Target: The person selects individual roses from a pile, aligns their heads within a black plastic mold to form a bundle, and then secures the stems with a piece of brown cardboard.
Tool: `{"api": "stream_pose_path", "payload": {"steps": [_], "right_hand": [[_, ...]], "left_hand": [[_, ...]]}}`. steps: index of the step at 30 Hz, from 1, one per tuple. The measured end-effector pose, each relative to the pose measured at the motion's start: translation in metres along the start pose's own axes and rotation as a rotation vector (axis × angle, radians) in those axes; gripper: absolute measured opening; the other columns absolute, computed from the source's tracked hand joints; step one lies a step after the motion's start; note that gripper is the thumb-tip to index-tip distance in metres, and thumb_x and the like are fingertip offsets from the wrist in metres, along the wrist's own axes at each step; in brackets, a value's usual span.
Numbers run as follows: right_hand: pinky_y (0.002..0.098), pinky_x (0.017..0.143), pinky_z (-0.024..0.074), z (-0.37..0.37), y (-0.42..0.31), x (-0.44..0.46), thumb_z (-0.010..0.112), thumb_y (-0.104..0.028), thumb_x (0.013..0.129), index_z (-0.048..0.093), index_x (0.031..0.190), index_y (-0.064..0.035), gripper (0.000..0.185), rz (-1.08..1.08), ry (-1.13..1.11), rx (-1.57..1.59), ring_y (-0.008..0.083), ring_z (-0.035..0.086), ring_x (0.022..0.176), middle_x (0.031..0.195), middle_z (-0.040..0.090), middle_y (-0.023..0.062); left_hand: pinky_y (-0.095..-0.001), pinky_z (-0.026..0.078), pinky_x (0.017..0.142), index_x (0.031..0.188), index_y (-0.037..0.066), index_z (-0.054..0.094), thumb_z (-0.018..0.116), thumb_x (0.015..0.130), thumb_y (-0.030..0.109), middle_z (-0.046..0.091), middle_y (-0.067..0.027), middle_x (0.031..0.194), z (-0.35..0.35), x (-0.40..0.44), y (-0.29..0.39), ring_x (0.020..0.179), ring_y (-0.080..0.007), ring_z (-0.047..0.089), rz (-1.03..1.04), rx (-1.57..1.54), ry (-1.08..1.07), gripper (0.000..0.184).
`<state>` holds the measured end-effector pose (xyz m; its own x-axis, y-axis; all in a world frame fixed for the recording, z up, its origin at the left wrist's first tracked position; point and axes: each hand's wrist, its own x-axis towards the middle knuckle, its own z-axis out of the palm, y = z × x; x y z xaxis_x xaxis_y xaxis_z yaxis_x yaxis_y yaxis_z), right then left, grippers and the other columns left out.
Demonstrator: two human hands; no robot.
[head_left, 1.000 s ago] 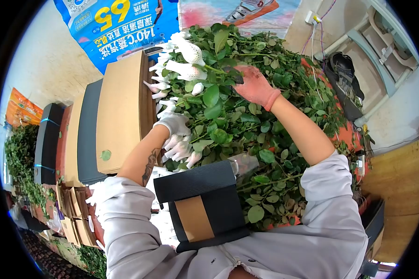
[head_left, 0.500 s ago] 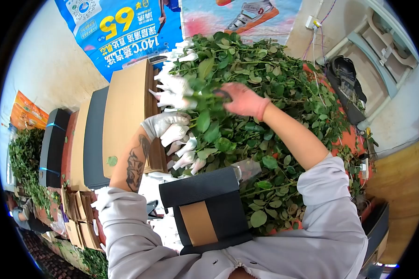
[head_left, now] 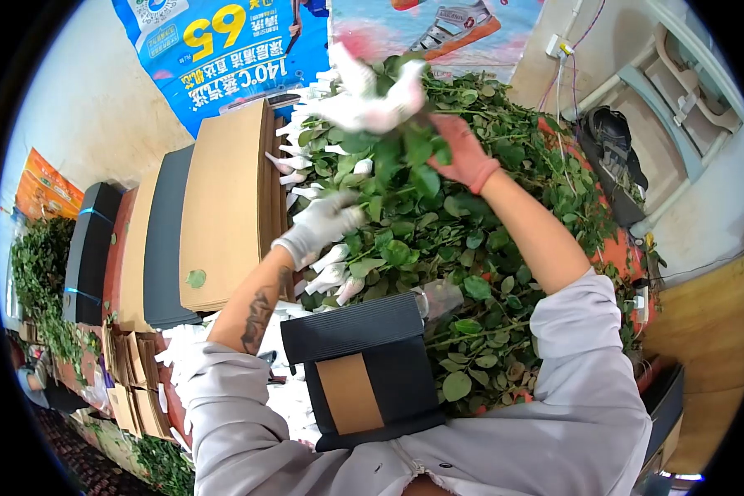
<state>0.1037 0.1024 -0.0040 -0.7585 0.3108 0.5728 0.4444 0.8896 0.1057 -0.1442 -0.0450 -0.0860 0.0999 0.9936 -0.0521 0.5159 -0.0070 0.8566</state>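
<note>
The brown sheets point(head_left: 227, 182) look like smooth, matt cardboard, and the dark wrap point(head_left: 355, 326) is matt, ridged corrugated board under a plain brown paper band point(head_left: 351, 393). White covers point(head_left: 331, 277) look like soft, matt foam; the leaves point(head_left: 397, 252) are smooth with a faint sheen. Both gloves, white point(head_left: 318, 225) and coral point(head_left: 463, 157), appear to be matt cloth; the blue poster point(head_left: 223, 62) looks smooth and slightly glossy.

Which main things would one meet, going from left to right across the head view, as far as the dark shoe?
Black bundle, dark sheets, cardboard stack, gloved left hand, gloved right hand, dark shoe.
</note>
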Motion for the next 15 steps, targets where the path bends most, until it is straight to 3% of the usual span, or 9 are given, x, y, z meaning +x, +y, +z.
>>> {"api": "stream_pose_path", "payload": {"steps": [2,4,6,10,11,13,14,15], "right_hand": [[0.0381,0.101,0.0332,-0.011,0.027,-0.008,0.063,-0.036,0.075,0.038,0.132,-0.0022,0.071,0.070,0.058,0.146,0.0299,0.043,0.118,0.124,0.047,0.0182],[0.0385,0.102,0.0321,-0.034,0.041,-0.015,0.064,-0.032,0.076,0.038,0.132,-0.0046,0.067,0.234,0.095,0.246,0.0302,0.040,0.119,0.124,0.047,0.0182],[0.0396,0.094,0.0394,-0.052,0.059,-0.019,0.067,-0.014,0.075,0.048,0.122,-0.0032,0.052,0.317,0.334,0.316,0.0305,0.048,0.111,0.121,0.050,0.0187],[0.0312,0.086,0.0440,-0.113,0.105,-0.040,0.065,-0.011,0.082,0.052,0.111,0.0015,0.034,0.423,0.487,0.366,0.0215,0.057,0.096,0.104,0.060,0.0137],[0.0301,0.085,0.0441,-0.119,0.149,-0.055,0.063,-0.008,0.083,0.052,0.110,0.0024,0.032,0.484,0.522,0.570,0.0191,0.057,0.095,0.104,0.060,0.0125],[0.0292,0.088,0.0429,-0.158,0.178,-0.065,0.055,-0.007,0.088,0.052,0.109,0.0029,0.023,0.599,0.499,0.577,0.0182,0.057,0.097,0.108,0.060,0.0092],[0.0303,0.095,0.0384,-0.181,0.193,-0.073,0.049,-0.013,0.092,0.051,0.115,0.0003,0.026,0.532,0.366,0.594,0.0197,0.054,0.105,0.115,0.058,0.0068],[0.0308,0.098,0.0353,-0.204,0.176,-0.074,0.048,-0.016,0.093,0.050,0.119,-0.0017,0.030,0.642,0.307,0.518,0.0203,0.051,0.110,0.119,0.056,0.0058]], "left_hand": [[-0.0353,0.042,0.094,0.117,0.008,0.055,0.051,0.084,0.036,0.058,-0.0138,0.113,0.017,-0.005,-0.006,0.105,-0.0287,0.056,0.200,0.710,0.017,0.043],[-0.0380,0.042,0.091,0.116,0.008,0.055,0.054,0.083,0.031,0.059,-0.0154,0.109,0.025,-0.006,-0.015,0.101,-0.0310,0.056,0.232,0.664,-0.017,0.041],[-0.0407,0.042,0.089,0.116,0.008,0.055,0.056,0.081,0.025,0.059,-0.0169,0.105,0.027,-0.005,-0.019,0.097,-0.0333,0.056,0.269,0.618,-0.052,0.039],[-0.0416,0.043,0.084,0.104,0.007,0.057,0.052,0.082,0.026,0.061,-0.0141,0.094,0.027,-0.006,-0.016,0.095,-0.0320,0.056,0.189,0.678,-0.098,0.029],[-0.0407,0.044,0.084,0.101,0.008,0.059,0.051,0.082,0.027,0.061,-0.0133,0.094,0.027,-0.008,-0.015,0.095,-0.0309,0.057,0.159,0.732,-0.085,0.028],[-0.0403,0.045,0.082,0.096,0.009,0.060,0.051,0.081,0.028,0.062,-0.0134,0.093,0.030,-0.006,-0.020,0.093,-0.0303,0.058,0.160,0.816,-0.047,0.026],[-0.0416,0.045,0.081,0.095,0.010,0.060,0.052,0.082,0.030,0.062,-0.0135,0.091,0.030,-0.005,-0.019,0.092,-0.0310,0.058,0.169,0.822,-0.044,0.026],[-0.0422,0.044,0.080,0.094,0.010,0.060,0.053,0.081,0.031,0.062,-0.0139,0.091,0.024,-0.001,-0.004,0.093,-0.0312,0.058,0.152,0.780,-0.038,0.026]]}}
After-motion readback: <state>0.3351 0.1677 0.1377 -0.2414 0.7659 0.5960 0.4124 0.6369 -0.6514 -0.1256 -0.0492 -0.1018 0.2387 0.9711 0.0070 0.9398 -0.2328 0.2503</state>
